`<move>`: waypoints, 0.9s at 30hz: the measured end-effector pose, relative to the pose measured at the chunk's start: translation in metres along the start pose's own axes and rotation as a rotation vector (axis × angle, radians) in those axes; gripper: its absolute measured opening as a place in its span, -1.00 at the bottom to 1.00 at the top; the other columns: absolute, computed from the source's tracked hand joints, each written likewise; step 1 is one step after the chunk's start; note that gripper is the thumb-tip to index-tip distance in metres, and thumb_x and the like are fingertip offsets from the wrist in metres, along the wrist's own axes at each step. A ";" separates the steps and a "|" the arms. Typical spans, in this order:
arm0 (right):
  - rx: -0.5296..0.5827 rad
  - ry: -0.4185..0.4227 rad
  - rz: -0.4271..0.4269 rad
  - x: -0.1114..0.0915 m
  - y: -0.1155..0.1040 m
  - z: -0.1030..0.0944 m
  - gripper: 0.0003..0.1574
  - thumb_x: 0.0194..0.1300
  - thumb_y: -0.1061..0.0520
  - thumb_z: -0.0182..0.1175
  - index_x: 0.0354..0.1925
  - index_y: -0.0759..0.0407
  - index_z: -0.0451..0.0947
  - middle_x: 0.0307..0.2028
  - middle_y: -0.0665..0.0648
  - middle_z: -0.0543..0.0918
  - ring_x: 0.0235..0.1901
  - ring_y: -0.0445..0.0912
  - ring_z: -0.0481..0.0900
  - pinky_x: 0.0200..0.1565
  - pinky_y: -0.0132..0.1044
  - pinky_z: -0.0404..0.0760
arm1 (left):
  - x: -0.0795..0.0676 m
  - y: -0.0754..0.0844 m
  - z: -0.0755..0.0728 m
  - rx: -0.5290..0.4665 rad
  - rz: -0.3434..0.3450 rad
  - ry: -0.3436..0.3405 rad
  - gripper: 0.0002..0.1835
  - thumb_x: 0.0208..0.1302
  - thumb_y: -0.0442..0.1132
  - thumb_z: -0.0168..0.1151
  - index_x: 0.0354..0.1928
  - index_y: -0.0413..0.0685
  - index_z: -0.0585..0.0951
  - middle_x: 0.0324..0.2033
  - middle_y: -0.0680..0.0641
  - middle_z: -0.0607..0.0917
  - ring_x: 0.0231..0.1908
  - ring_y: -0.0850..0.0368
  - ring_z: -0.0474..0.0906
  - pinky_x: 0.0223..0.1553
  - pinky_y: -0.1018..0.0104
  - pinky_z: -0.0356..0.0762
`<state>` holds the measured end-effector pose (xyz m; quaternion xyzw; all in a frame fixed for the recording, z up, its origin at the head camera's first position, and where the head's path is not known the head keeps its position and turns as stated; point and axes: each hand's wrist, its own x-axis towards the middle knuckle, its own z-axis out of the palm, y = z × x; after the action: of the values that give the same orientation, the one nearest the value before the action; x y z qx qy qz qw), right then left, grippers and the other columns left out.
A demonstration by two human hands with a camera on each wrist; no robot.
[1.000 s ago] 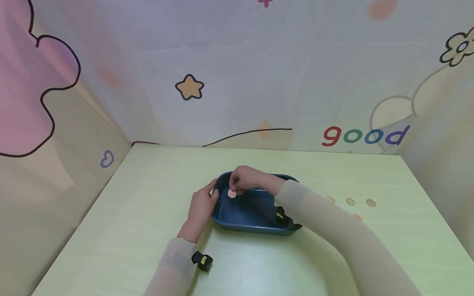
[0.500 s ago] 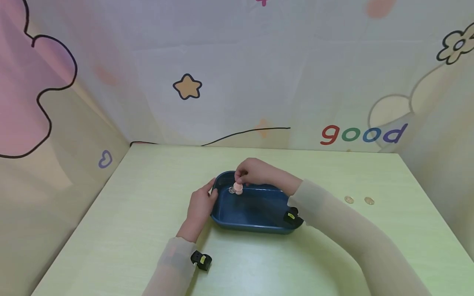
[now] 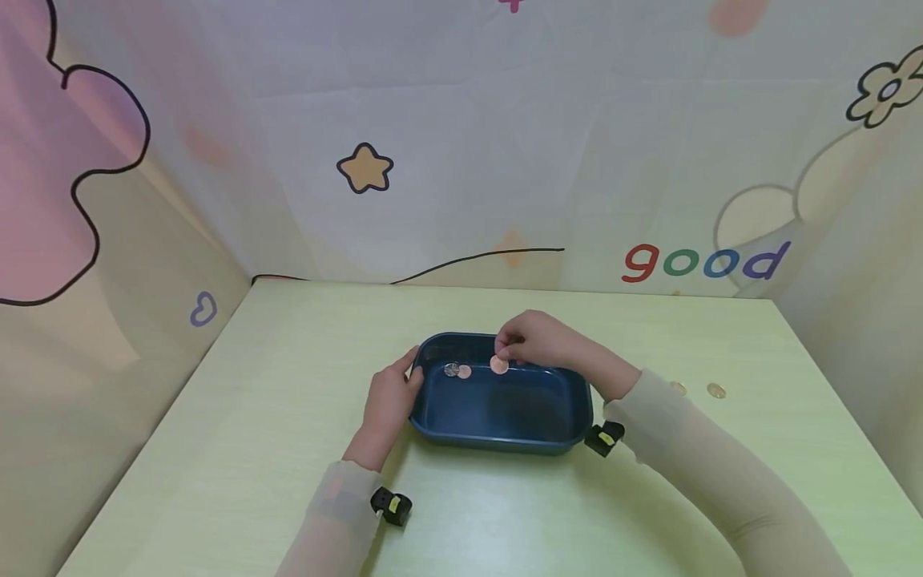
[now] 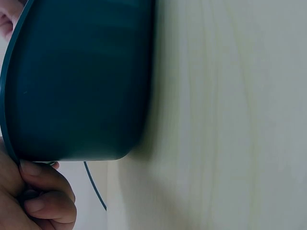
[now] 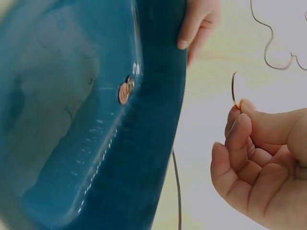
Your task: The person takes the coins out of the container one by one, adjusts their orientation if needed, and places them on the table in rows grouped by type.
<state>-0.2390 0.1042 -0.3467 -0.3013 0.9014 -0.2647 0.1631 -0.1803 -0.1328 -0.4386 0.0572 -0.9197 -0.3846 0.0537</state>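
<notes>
Where the pale green desk meets the printed backdrop, a nearly straight edge crosses the middle of the head view. Cloth covers the rear and both sides, lightly creased. A pink patch fills the upper left, a star sits left of upper centre, a flower at upper right, and "good" in coloured letters just above the desk's far edge. Faint grain lines run over the desktop in the left wrist view.

Just below centre stands a blue tray. The left hand grips its left end, thumb at the rim. The right hand has its fingers pinching a copper coin, seen against the tray's far wall. Inside, at far left, two loose coins overlap in the right wrist view. Two gold coins lie on the desk at right, one by the right sleeve.
</notes>
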 end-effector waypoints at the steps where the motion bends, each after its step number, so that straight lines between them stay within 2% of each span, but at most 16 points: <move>1: 0.007 0.007 0.004 -0.004 0.003 -0.001 -0.81 0.45 0.25 0.17 -0.32 0.25 0.66 -0.43 0.17 0.66 -0.48 -0.16 0.48 -0.31 -0.35 0.46 | 0.000 0.000 0.000 0.001 0.001 -0.001 -0.51 0.45 -0.27 0.06 0.38 -0.15 0.52 -0.74 0.10 0.22 -0.64 0.19 0.18 -0.54 0.35 0.15; 6: 0.042 0.028 0.021 -0.023 0.016 -0.003 -0.84 0.45 0.26 0.17 -0.30 0.28 0.62 -0.40 0.21 0.65 -0.43 -0.15 0.49 -0.27 -0.33 0.50 | 0.000 -0.002 0.001 -0.002 -0.001 -0.006 -0.51 0.45 -0.27 0.06 0.39 -0.15 0.52 -0.74 0.10 0.23 -0.64 0.19 0.19 -0.54 0.35 0.15; 11: 0.097 0.046 0.049 -0.043 0.029 -0.005 -0.85 0.45 0.25 0.18 -0.30 0.29 0.59 -0.46 0.17 0.57 -0.44 -0.13 0.43 -0.29 -0.28 0.42 | 0.001 -0.002 0.001 0.003 0.000 -0.013 -0.51 0.46 -0.27 0.05 0.39 -0.16 0.51 -0.74 0.09 0.22 -0.65 0.19 0.17 -0.53 0.35 0.16; 16: 0.151 0.068 0.101 -0.061 0.042 -0.005 -0.85 0.46 0.24 0.16 -0.25 0.31 0.59 -0.35 0.18 0.67 -0.39 -0.12 0.44 -0.31 -0.31 0.44 | 0.001 -0.002 0.000 0.005 0.003 -0.012 -0.51 0.46 -0.27 0.05 0.39 -0.17 0.51 -0.73 0.10 0.22 -0.65 0.20 0.17 -0.54 0.36 0.16; 20: 0.189 0.090 0.121 -0.077 0.056 -0.007 -0.84 0.47 0.25 0.14 -0.24 0.33 0.59 -0.33 0.18 0.70 -0.41 -0.11 0.43 -0.34 -0.30 0.42 | 0.000 -0.001 0.001 0.000 -0.004 -0.017 -0.51 0.47 -0.27 0.04 0.40 -0.16 0.51 -0.73 0.09 0.22 -0.65 0.19 0.17 -0.54 0.36 0.16; 27: 0.196 0.111 0.144 -0.101 0.076 -0.011 -0.85 0.46 0.25 0.14 -0.24 0.30 0.60 -0.28 0.13 0.74 -0.33 -0.10 0.50 -0.25 -0.34 0.54 | 0.000 -0.001 0.001 -0.004 -0.007 -0.013 -0.51 0.47 -0.27 0.04 0.39 -0.17 0.51 -0.73 0.10 0.21 -0.65 0.19 0.16 -0.53 0.36 0.16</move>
<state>-0.2016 0.2229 -0.3677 -0.2034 0.8981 -0.3554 0.1603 -0.1807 -0.1331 -0.4401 0.0579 -0.9191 -0.3869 0.0464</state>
